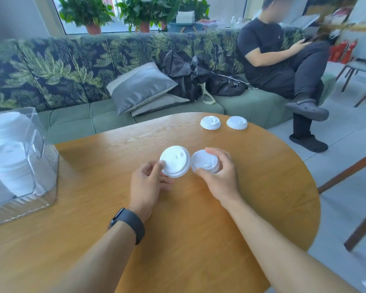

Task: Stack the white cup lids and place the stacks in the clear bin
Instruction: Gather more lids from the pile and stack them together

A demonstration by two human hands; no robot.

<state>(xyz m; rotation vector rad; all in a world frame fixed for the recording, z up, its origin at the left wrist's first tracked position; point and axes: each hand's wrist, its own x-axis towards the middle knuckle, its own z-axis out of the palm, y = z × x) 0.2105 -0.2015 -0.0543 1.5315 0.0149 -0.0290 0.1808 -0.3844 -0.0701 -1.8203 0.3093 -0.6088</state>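
Head view: the left hand [146,182] pinches one white lid [175,161] at centre frame; the right hand [217,174] grips a second lid [204,161] just to its right, rims nearly touching, both above the bench [199,229]. Two more lids [210,122] [236,122] lie toward the upper right, nearer the right hand. The clear bin [40,166], with stacks inside, stands at left, nearer the left hand.
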